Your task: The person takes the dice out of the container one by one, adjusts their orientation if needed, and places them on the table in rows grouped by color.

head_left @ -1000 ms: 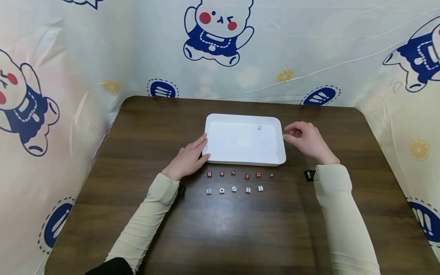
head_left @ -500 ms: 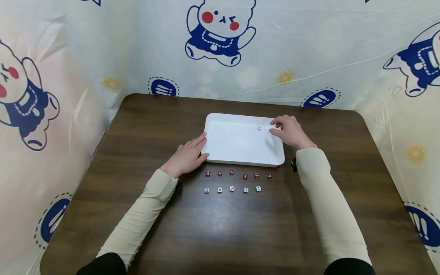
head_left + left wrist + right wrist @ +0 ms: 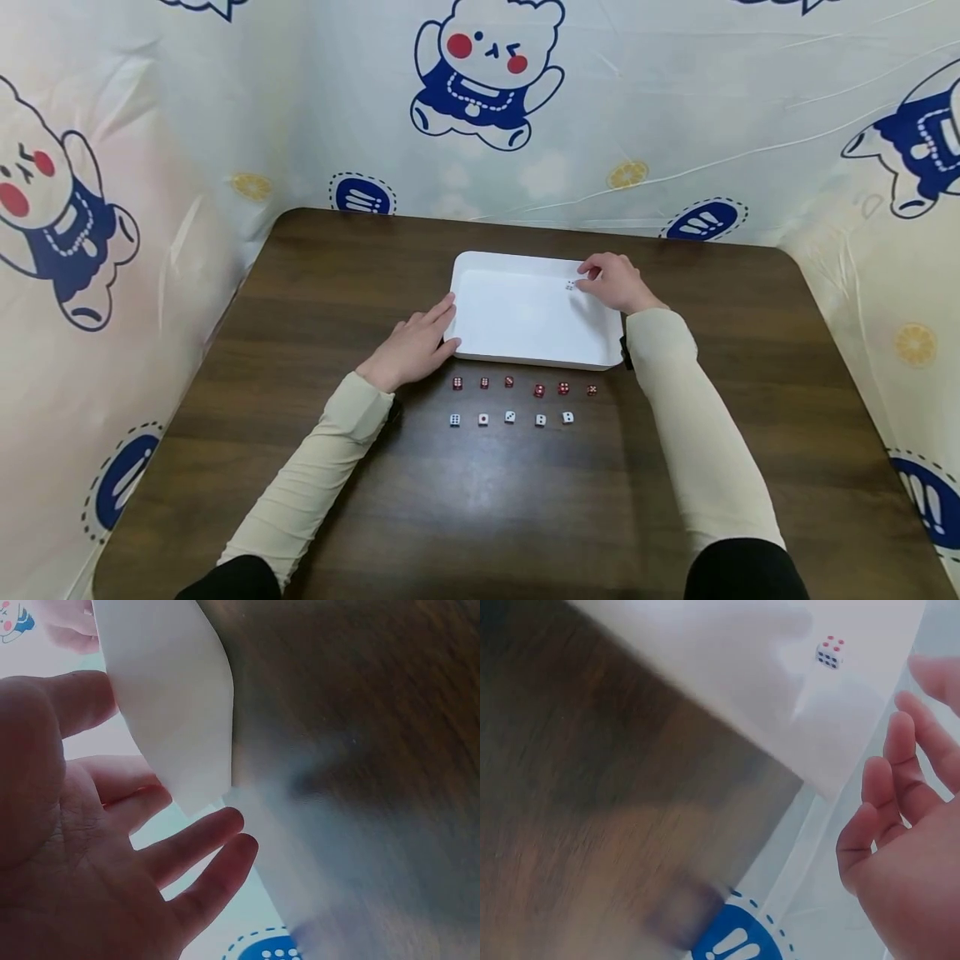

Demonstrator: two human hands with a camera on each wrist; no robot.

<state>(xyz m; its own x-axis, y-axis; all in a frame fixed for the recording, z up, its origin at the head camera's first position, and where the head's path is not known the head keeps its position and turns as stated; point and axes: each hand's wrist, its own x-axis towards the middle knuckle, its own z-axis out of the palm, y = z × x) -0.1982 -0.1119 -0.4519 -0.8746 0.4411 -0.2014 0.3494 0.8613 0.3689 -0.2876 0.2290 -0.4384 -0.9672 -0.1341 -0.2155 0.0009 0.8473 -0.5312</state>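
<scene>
A white die [image 3: 569,285] with red and dark pips lies inside the white tray [image 3: 525,333] near its far right. Over the tray's right side hovers my right hand [image 3: 617,283], its fingers bent slightly and apart from the die [image 3: 830,652] in the right wrist view. Extended fingers and thumb of my left hand [image 3: 408,346] touch the tray's left edge; the left wrist view shows the fingertips against the tray wall [image 3: 169,697]. Just in front of the tray runs a row of red dice [image 3: 538,390], and nearer to me a row of white dice [image 3: 510,417].
Everything stands on a dark wooden table [image 3: 480,517]. A patterned curtain [image 3: 345,108] with printed bears closes off the back and both sides. The tray's raised rim [image 3: 540,364] lies between the dice rows and the tray floor.
My right hand has moved left, from beside the tray to over its right side, close to the die. My left hand stays at the tray's left edge; the dice have not moved.
</scene>
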